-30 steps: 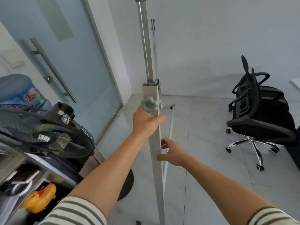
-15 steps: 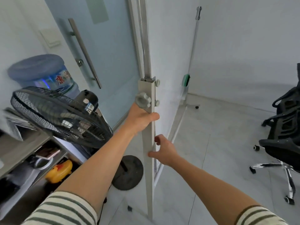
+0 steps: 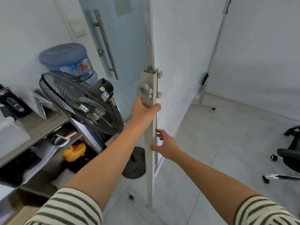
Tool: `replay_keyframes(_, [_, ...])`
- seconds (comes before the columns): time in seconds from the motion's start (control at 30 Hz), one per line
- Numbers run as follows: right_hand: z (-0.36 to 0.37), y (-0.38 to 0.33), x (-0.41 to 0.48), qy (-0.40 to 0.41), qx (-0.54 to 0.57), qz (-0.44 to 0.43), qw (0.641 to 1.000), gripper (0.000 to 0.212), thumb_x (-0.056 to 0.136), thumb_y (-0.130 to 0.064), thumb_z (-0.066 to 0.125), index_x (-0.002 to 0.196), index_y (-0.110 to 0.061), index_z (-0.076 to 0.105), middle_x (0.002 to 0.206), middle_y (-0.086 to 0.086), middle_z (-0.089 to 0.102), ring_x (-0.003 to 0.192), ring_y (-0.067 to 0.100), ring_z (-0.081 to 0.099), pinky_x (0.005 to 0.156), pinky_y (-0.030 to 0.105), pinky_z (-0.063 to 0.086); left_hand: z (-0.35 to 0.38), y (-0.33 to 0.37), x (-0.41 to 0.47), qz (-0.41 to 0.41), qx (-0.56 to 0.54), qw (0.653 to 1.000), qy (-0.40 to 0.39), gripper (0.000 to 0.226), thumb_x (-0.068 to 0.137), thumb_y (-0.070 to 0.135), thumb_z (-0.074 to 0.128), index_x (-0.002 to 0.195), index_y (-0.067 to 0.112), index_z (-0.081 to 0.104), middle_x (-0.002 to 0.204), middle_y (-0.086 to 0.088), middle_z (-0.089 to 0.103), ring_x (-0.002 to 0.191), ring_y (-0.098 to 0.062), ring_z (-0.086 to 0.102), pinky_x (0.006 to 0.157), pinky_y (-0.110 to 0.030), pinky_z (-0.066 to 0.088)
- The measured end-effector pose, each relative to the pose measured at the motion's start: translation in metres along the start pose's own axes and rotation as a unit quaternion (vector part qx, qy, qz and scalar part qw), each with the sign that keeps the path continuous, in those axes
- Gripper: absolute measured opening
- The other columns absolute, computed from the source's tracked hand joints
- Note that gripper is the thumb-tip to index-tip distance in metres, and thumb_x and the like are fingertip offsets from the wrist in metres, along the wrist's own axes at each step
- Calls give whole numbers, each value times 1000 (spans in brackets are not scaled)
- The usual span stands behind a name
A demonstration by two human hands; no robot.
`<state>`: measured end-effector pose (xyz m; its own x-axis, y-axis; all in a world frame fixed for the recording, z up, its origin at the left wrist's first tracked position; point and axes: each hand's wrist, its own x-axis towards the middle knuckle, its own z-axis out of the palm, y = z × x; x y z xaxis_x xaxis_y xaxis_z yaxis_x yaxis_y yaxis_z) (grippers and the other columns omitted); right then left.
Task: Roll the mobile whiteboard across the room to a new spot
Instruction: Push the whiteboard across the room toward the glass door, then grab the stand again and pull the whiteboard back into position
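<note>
My left hand (image 3: 142, 111) is wrapped tight around the near upright post (image 3: 150, 143) of the mobile whiteboard (image 3: 178, 62), just under the grey star knob (image 3: 144, 91), thumb lying across the front face; my right hand (image 3: 167, 146) sits lower on the same post, thumb pressed to its front and the fingers (image 3: 159, 133) curled loosely round the back edge, more a steadying touch than a full grip; whether those fingers close on the post I cannot tell. The board stands upright and edge-on to me, its white face running away to the far post (image 3: 215, 46), where a green eraser (image 3: 203, 78) clings near the bottom edge and a castor foot (image 3: 209, 107) rests on the grey tiled floor (image 3: 227, 151).

Left of the post stands a black pedestal fan (image 3: 78, 101), its round base (image 3: 134, 164) just beside the post's lower part; behind the fan is a blue water bottle (image 3: 68, 60) and a frosted glass door (image 3: 123, 46) with a long steel handle (image 3: 105, 44). At the left edge a shelf unit (image 3: 40, 127) carries a dark flask (image 3: 11, 103) on top and a yellow duck toy (image 3: 74, 151) on a lower shelf. A black office chair (image 3: 290, 158) shows at the right edge, well apart from the board. Both my sleeves are striped.
</note>
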<state>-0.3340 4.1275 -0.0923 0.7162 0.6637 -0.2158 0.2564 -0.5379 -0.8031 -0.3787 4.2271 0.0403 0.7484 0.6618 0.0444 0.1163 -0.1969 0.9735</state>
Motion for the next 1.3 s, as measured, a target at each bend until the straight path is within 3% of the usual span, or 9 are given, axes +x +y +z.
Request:
replay_keyframes(0.17, [-18, 46, -22, -17, -7, 22, 1000, 66, 78, -42, 74, 135, -23, 46, 128, -1, 60, 112, 16, 59, 94, 35, 51, -2, -32, -34, 5, 71, 997, 25, 39, 80, 25, 74, 113, 15, 57, 106, 2, 66, 96, -14, 64, 84, -32, 53])
replay_keyframes(0.33, [-50, 126, -61, -42, -6, 70, 997, 40, 82, -35, 71, 118, -19, 64, 104, -3, 70, 92, 12, 66, 79, 27, 54, 1, -77, -75, -82, 106, 988, 75, 25, 86, 14, 66, 111, 13, 61, 103, 0, 66, 89, -5, 60, 78, -25, 46])
replay_keyframes(0.47, [-90, 191, -87, -61, -10, 96, 993, 31, 83, -32, 69, 112, -20, 67, 95, -10, 70, 85, 5, 65, 69, 17, 48, 38, -112, -109, -157, 110, 978, 80, 8, 87, 9, 65, 94, 12, 63, 88, -7, 70, 85, -26, 67, 70, -32, 53])
replay_keyframes(0.5, [-102, 204, -91, -65, -13, 100, 993, 30, 83, -32, 69, 111, -21, 67, 94, -11, 70, 84, 4, 65, 67, 16, 47, 50, -120, -116, -186, 105, 974, 74, 6, 87, 8, 65, 91, 12, 63, 88, -13, 71, 83, -34, 68, 70, -39, 53])
replay_keyframes(0.57, [-133, 234, -99, -74, -29, 109, 991, 28, 84, -33, 68, 110, -23, 66, 92, -14, 69, 84, 2, 65, 68, 16, 47, 86, -133, -128, -242, 97, 964, 52, 10, 87, 4, 64, 85, 14, 62, 89, -20, 73, 76, -38, 68, 66, -40, 51])
replay_keyframes(0.77, [-234, 317, -133, -32, -38, 172, 984, 25, 84, -33, 68, 108, -26, 65, 89, -17, 68, 84, 3, 65, 81, 28, 54, 201, -147, -145, -352, 82, 928, -93, 9, 87, 5, 66, 96, 5, 63, 93, -19, 72, 67, -23, 68, 62, -30, 50])
replay_keyframes(0.93, [-291, 365, -138, 0, -37, 215, 976, 21, 83, -32, 69, 103, -33, 62, 90, -16, 69, 84, 4, 67, 81, 32, 55, 273, -142, -119, -364, 89, 916, -143, 11, 87, 7, 66, 97, 3, 64, 87, -15, 74, 69, -23, 68, 64, -30, 51])
replay_keyframes(1.1, [-334, 396, -107, 27, -2, 252, 967, 19, 83, -29, 71, 98, -36, 61, 90, -14, 70, 80, 0, 67, 71, 16, 51, 331, -139, -56, -361, 102, 910, -178, 25, 76, 17, 73, 95, 3, 64, 84, -14, 74, 69, -24, 68, 63, -30, 49])
replay_keyframes(1.3, [-409, 436, -20, 83, 19, 293, 952, 19, 82, -30, 72, 96, -37, 62, 86, -16, 71, 76, -4, 66, 67, 14, 48, 417, -138, 70, -344, 107, 910, -204, 11, 88, 0, 62, 99, -4, 63, 85, -23, 71, 66, -27, 62, 59, -29, 45])
